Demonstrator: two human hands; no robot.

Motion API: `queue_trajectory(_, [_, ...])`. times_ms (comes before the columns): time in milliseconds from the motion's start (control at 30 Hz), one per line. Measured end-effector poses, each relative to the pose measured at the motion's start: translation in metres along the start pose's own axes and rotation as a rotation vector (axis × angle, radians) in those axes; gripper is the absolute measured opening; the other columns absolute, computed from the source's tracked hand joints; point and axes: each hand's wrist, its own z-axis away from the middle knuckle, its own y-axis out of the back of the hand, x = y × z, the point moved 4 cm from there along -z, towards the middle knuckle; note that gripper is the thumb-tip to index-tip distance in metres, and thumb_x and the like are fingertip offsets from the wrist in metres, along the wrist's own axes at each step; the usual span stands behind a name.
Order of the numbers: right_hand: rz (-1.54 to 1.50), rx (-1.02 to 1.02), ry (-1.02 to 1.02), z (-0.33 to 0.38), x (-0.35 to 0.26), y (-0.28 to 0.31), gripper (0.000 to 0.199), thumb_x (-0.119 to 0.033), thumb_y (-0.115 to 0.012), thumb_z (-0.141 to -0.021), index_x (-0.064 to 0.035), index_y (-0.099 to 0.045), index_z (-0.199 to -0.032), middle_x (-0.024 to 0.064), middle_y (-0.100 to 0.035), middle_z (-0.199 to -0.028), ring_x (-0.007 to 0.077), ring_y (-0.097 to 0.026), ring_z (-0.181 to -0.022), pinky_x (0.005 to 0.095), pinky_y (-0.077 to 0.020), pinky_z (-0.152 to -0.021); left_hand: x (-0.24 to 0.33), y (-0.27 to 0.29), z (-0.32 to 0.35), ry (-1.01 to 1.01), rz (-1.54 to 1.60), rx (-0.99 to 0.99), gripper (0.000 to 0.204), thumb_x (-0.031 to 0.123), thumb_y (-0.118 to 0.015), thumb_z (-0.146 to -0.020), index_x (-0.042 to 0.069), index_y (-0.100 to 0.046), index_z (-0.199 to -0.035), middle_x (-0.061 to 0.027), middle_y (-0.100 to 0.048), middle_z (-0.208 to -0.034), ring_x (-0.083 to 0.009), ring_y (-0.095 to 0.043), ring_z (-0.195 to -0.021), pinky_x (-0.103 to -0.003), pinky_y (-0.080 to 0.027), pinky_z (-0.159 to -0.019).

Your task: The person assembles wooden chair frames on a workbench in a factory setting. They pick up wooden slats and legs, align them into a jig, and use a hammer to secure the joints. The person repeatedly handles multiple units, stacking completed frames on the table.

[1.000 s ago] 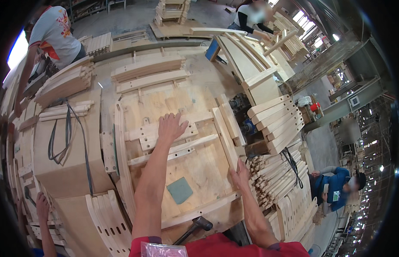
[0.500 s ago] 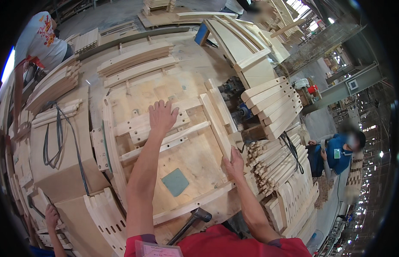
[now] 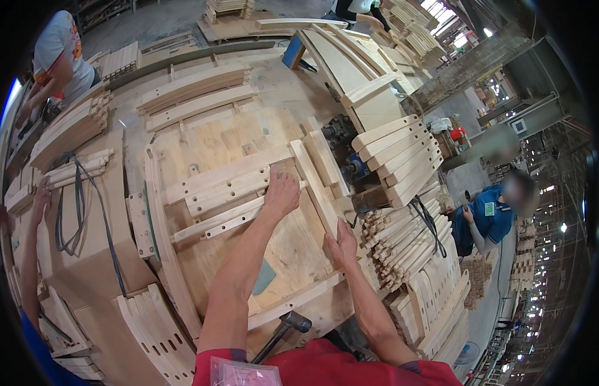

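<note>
My left hand [image 3: 283, 191] is closed at the right end of a drilled wooden slat [image 3: 225, 193], its fingertips partly hidden. Below it runs a thinner wooden rail [image 3: 212, 224], also with holes. My right hand [image 3: 342, 243] grips the near end of an upright wooden side bar [image 3: 313, 185], thumb pointing up along it. These pieces lie inside a wooden frame on a plywood board [image 3: 222, 264]. A long curved side piece [image 3: 165, 238] forms the left of the frame and a drilled rail [image 3: 296, 298] its near side. A green patch [image 3: 263, 278] lies on the board, partly behind my left forearm.
A black-headed hammer [image 3: 295, 321] lies near my body. Slat stacks [image 3: 399, 157] and bundled sticks [image 3: 405, 238] stand right; slotted pieces [image 3: 154, 334] lie lower left. Curved slats [image 3: 195, 90] lie beyond the board. Co-workers stand right [image 3: 492, 209], far left [image 3: 61, 51] and at the back.
My left hand has slid right along the slat, from lying spread on its middle to closing at its right end. My right hand stays on the side bar. A co-worker's arm at left has moved farther up.
</note>
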Motion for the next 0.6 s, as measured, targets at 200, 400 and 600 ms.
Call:
queue_trajectory(200, [-0.02, -0.018, -0.01, -0.0027, -0.0049, -0.0043, 0.068, -0.031, -0.068, -0.085, -0.0036, -0.047, -0.144, 0.0227, -0.062, -0.115, 0.043, -0.06, -0.107, 0.0472, -0.0488, -0.092, -0.0061, -0.0026, 0.0031, 0.009, -0.019, 0.012, 0.037, 0.037, -0.067, -0.092, 0.003, -0.071, -0.108, -0.0143, -0.067, -0.106, -0.029, -0.058, -0.116, -0.062, -0.021, -0.118])
queue_trajectory(400, [-0.042, -0.006, 0.003, -0.0031, -0.0012, -0.0019, 0.067, -0.026, -0.069, -0.083, -0.003, -0.048, -0.142, 0.0224, -0.063, -0.114, 0.0429, -0.06, -0.106, 0.0472, -0.0487, -0.091, -0.0015, -0.0038, 0.0007, -0.002, -0.007, 0.013, 0.039, 0.038, -0.067, -0.092, 0.003, -0.071, -0.108, -0.0152, -0.067, -0.106, -0.0306, -0.059, -0.114, -0.062, -0.022, -0.117])
queue_trajectory(600, [-0.061, -0.009, -0.018, -0.0015, 0.0002, -0.0024, 0.067, -0.025, -0.068, -0.083, -0.0026, -0.048, -0.142, 0.0234, -0.062, -0.114, 0.0433, -0.06, -0.107, 0.0476, -0.0484, -0.092, -0.0035, -0.0035, 0.0021, -0.009, -0.024, 0.04, 0.038, 0.037, -0.067, -0.092, 0.002, -0.07, -0.105, -0.0156, -0.066, -0.103, -0.0306, -0.06, -0.112, -0.063, -0.023, -0.117])
